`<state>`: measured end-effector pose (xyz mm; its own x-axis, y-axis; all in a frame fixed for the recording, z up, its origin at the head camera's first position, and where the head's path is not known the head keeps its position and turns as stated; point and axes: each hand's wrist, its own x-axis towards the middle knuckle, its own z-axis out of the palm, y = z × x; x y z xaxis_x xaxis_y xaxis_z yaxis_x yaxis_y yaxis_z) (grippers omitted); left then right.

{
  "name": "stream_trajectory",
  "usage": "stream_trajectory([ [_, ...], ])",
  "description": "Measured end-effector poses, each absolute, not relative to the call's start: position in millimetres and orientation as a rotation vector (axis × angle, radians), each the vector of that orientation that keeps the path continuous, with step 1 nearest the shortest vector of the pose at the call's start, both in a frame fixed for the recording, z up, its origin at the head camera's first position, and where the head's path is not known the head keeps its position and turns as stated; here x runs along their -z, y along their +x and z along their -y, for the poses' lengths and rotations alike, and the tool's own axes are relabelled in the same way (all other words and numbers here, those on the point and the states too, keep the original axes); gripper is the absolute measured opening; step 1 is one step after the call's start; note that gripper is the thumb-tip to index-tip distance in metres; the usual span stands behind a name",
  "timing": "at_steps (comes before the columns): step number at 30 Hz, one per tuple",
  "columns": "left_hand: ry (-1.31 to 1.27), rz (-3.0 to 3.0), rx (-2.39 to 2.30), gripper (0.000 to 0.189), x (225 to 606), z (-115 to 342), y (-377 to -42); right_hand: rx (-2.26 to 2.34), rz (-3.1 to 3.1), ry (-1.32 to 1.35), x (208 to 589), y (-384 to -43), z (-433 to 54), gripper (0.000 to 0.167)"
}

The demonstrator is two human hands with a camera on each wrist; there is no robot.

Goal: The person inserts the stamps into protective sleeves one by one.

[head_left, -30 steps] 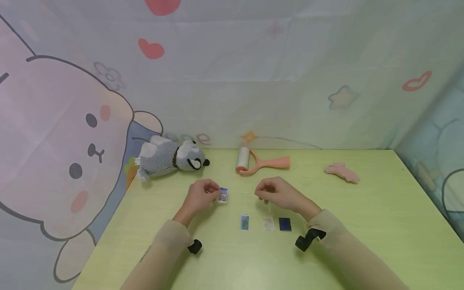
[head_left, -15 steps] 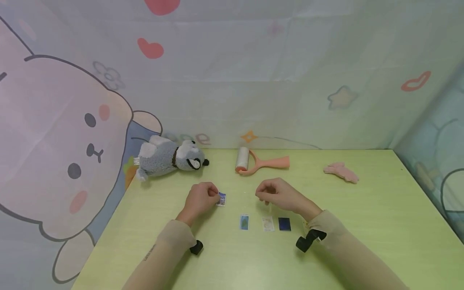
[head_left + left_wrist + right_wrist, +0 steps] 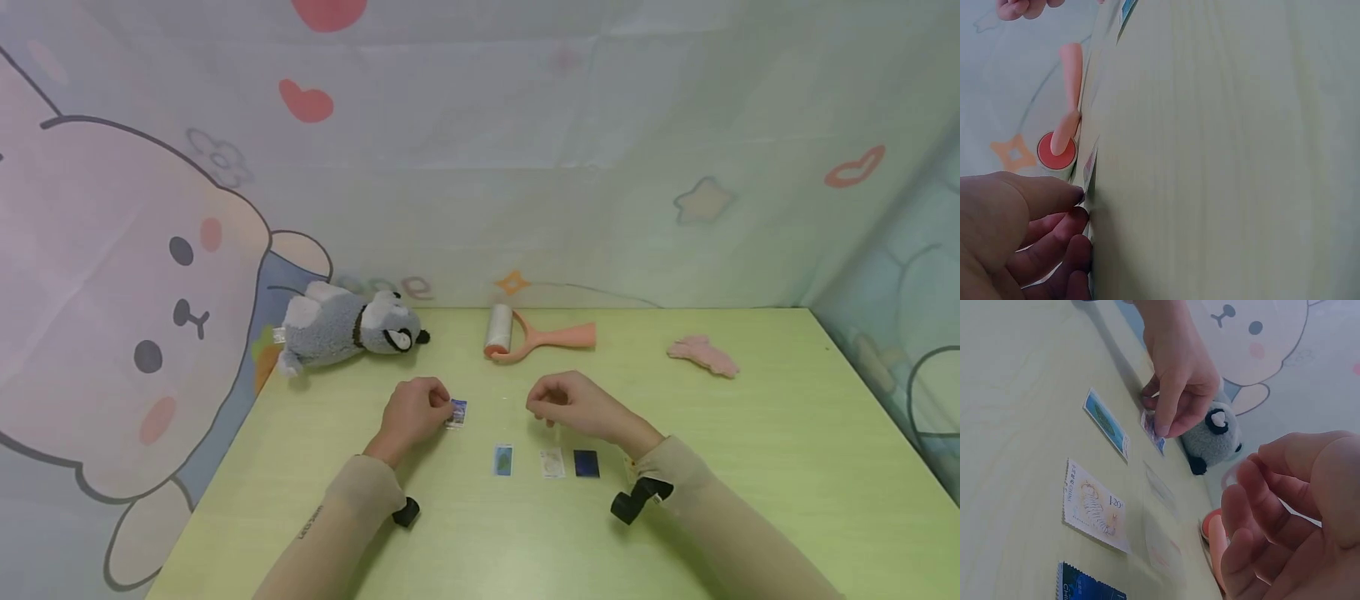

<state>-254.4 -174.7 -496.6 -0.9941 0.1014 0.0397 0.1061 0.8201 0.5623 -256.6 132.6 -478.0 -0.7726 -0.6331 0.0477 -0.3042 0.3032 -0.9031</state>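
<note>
My left hand point(image 3: 411, 417) pinches the edge of a small blue-purple postage stamp point(image 3: 458, 415) at the table's left middle. In the right wrist view, that stamp point(image 3: 1153, 434) lies low, partly covered by the fingertips. My right hand point(image 3: 570, 402) hovers over the table with its fingers loosely curled. Thumb and index tips point(image 3: 1255, 461) come together there, and nothing shows between them. Nearer to me lie a blue-green stamp point(image 3: 503, 460), a cream stamp with a striped animal point(image 3: 1094, 507), and a dark blue stamp point(image 3: 587, 464). Two faint translucent rectangles lie beyond them.
A grey-white plush dog point(image 3: 337, 327) lies at the back left. An orange lint roller point(image 3: 543, 337) is at the back middle, a pink plush piece point(image 3: 703, 355) at the back right. By the right sleeve, a yellowish piece point(image 3: 630, 468) is partly hidden.
My left hand has come slightly toward me with the blue-purple stamp, then stayed there. The right hand has hardly moved. The head view has shifted slightly.
</note>
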Motion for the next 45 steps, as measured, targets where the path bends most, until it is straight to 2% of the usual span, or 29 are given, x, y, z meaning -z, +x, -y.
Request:
stream_trajectory([
  [14,-0.163,2.991,0.886,0.009,499,172,-257,1.383,-2.308,-0.97,477,-251,-127,0.018],
  [27,-0.252,2.855,1.026,0.006,490,166,-255,1.058,-2.441,-1.211,472,-243,-110,0.01],
  [34,-0.276,2.826,1.047,0.007,488,165,-254,0.808,-2.483,-1.391,476,-240,-97,0.013],
  [45,-0.29,2.796,1.073,0.007,488,163,-253,0.583,-2.463,-1.477,481,-230,-84,0.023],
])
